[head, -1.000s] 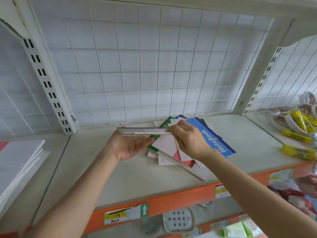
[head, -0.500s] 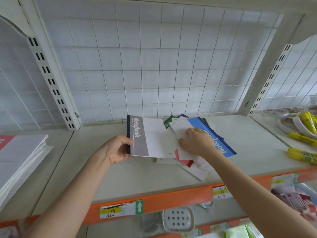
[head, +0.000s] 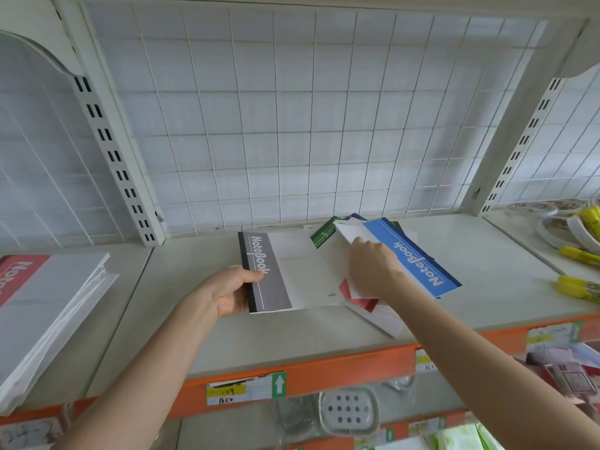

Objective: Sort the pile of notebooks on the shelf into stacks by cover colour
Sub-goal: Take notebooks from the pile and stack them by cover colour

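Your left hand (head: 227, 293) is gripping the grey notebook (head: 292, 271) by its spine, cover-up now instead of edge-on, beside the pile (head: 344, 233) on the shelf (head: 324, 339). Your right hand (head: 373, 267) is curling onto the pile, grip unclear. The grey one and the blue notebook (head: 418, 258) are both reading "NoteBook".

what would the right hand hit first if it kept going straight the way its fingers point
The right hand points back and left, fingertips on the white notebook. Just beyond lies the green notebook, likely the first thing met, then the wire grid. Depth is unclear.
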Available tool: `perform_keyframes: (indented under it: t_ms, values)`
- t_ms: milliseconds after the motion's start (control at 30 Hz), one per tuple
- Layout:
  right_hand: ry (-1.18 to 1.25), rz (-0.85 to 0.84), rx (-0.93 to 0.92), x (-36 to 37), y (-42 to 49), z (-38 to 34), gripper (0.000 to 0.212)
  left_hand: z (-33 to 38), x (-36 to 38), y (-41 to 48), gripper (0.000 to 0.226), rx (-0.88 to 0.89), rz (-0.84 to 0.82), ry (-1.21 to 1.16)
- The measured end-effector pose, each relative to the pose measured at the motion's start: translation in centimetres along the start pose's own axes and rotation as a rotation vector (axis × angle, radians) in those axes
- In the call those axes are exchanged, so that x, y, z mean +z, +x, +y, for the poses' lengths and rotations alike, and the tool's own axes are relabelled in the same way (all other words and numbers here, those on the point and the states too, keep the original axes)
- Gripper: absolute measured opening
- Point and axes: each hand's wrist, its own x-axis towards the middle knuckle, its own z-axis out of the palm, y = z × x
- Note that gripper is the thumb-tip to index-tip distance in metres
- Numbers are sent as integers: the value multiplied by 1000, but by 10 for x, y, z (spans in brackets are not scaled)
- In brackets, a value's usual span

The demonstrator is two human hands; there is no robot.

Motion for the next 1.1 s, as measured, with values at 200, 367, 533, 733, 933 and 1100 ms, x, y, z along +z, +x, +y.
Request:
perform_keyframes:
  t_ms: [200, 367, 533, 733, 933, 1100]
  values:
    - [65, 9, 77, 3, 8, 4, 11, 0, -7, -14, 14, 33, -36, 46]
    - [111, 88, 17, -17, 5, 4, 27, 2, -4, -15, 18, 19, -36, 52]
    - [162, 432, -449, -13, -13, -14, 38, 4, -1, -2, 30, 69, 24, -54]
    - [425, 679, -741, 6, -26, -3, 29, 2, -13, -3, 26, 44, 69, -89]
    - [468, 762, -812, 15, -27, 4, 24, 10, -18, -10, 29, 23, 78, 24]
    - [667, 670, -226, 25, -22, -1, 25, 10, -19, -15, 18, 42, 121, 92]
